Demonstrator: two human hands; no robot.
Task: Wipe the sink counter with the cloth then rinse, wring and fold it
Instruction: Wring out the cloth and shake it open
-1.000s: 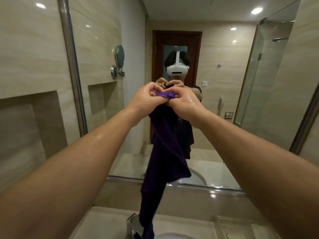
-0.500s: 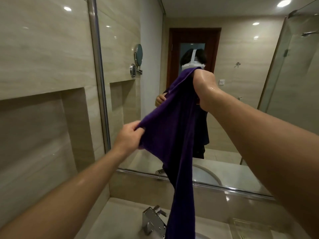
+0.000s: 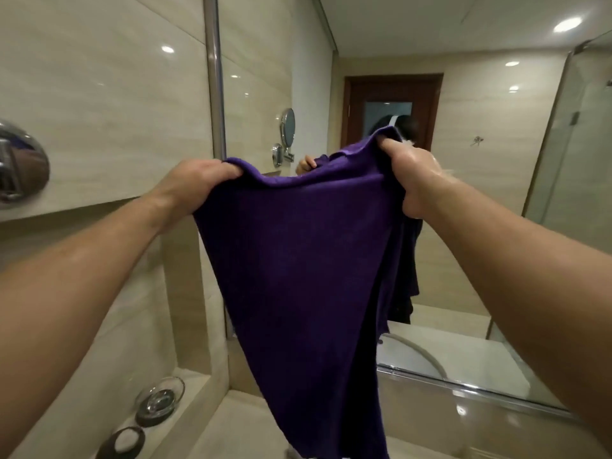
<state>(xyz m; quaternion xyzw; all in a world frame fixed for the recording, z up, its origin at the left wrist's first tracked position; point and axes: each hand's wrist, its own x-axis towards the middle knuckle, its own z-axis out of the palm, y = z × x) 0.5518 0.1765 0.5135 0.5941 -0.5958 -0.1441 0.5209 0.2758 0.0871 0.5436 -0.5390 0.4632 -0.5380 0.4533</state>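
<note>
**Cloth held open by its top edge, first fold to come**

The dark purple terry cloth (image 3: 298, 260) hangs in the air in front of the person, above the beige stone table (image 3: 238, 432) and before the large wall mirror (image 3: 480, 127). Both hands are closed on it. The left hand (image 3: 202, 180) pinches the left top corner with curled fingers. The right hand (image 3: 410, 173), which looks wet, grips the right top corner in a fist. The top edge runs from one hand to the other with a small sag in the middle, so the cloth is spread almost flat and faces the person.

The relation that matters is this: the short axis lies between the hands, left to right, and the long axis falls straight down from them toward the table. The right hand stands higher and somewhat farther, and the left hand is lower and nearer. Below the right hand the cloth is gathered into a narrow pleat, while the left side is open. The lower end leaves the picture at the bottom, so I cannot tell if it touches the table.

In my judgement the folding step is now in hand. The next move probably needs the two hands to come level and then to meet, corner on corner, so that the cloth halves along its long axis.
</note>
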